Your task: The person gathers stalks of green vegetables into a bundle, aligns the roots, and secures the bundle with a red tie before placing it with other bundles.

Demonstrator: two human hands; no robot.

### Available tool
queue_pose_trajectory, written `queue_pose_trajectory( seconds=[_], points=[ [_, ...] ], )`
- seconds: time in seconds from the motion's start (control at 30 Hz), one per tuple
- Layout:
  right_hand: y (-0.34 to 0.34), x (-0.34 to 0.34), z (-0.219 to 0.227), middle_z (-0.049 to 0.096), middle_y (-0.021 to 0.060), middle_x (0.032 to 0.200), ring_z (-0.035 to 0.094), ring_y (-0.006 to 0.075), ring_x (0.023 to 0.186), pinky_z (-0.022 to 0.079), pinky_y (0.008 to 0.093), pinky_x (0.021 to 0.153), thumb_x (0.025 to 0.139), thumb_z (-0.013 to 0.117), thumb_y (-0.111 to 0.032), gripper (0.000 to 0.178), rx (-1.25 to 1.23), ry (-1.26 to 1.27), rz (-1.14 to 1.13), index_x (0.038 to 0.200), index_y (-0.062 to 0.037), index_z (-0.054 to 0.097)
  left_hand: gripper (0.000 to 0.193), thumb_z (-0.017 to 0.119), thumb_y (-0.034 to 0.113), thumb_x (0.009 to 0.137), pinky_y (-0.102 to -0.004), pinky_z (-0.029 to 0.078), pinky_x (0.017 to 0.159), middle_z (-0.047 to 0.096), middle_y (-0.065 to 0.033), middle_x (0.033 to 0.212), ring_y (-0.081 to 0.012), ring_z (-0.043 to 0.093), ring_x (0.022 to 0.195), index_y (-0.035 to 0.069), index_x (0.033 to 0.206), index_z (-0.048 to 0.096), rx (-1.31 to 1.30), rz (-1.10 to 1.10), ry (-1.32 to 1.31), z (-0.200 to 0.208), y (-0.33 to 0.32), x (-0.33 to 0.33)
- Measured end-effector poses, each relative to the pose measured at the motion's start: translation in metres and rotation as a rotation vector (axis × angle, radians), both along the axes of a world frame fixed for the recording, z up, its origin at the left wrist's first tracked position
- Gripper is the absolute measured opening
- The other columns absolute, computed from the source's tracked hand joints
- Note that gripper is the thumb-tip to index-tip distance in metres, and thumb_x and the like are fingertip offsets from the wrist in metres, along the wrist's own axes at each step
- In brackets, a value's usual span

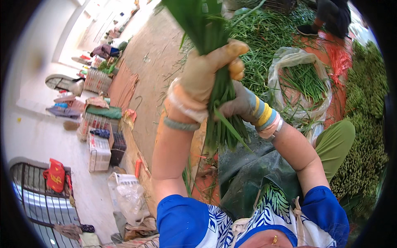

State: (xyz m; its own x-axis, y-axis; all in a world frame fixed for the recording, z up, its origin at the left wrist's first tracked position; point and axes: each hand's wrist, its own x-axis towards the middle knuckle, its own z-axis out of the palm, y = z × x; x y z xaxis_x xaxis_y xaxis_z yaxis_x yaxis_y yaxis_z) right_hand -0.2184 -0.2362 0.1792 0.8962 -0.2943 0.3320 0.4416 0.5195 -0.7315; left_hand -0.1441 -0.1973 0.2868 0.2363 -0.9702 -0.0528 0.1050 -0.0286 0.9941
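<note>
A bunch of garlic chives, with long flat green leaves, is held up in front of me, its leaf ends fanning out past the top of the head view. My left hand, in a pale stained glove, is closed round its middle. Lower down, my right hand, in a grey glove with a yellow and blue striped cuff, grips the bunch from the right side. Its thumb lies against the leaves; its other fingers are mostly hidden. The bunch's lower ends hang over the dark apron on my lap.
Loose green leaves lie heaped ahead. An open clear plastic bag with leaves inside stands to the right, beside a tall stack of tied green bundles. Another person's leg shows far right. Crates line the left wall.
</note>
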Motion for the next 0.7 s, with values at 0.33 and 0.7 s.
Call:
queue_pose_trajectory(
  seconds=[0.33,0.7],
  points=[
    [0.025,0.060,-0.052,0.062,0.0105,0.083,0.063,0.0203,0.070,0.054,0.0351,0.069,0.075,0.063,-0.021,0.049,0.372,0.099,0.229,0.117,0.0009,0.049,0.074,0.063,0.023,0.082,-0.0333,0.028,0.103,0.033,-0.0146,0.137,-0.0208,0.032,0.127,0.005,0.139,0.020,-0.315,0.045,0.166,-0.102,0.139,0.135],
    [0.047,0.155,-0.149,0.063,0.0096,0.089,0.063,0.0205,0.072,0.053,0.0324,0.065,0.077,0.066,-0.034,0.040,0.284,0.721,0.204,0.103,-0.0052,0.059,0.076,0.067,0.032,0.076,-0.0451,0.040,0.098,0.044,-0.0194,0.129,-0.0331,0.047,0.116,-0.005,0.132,0.031,-0.301,0.186,1.070,-0.274,0.188,0.053]
  ],
)
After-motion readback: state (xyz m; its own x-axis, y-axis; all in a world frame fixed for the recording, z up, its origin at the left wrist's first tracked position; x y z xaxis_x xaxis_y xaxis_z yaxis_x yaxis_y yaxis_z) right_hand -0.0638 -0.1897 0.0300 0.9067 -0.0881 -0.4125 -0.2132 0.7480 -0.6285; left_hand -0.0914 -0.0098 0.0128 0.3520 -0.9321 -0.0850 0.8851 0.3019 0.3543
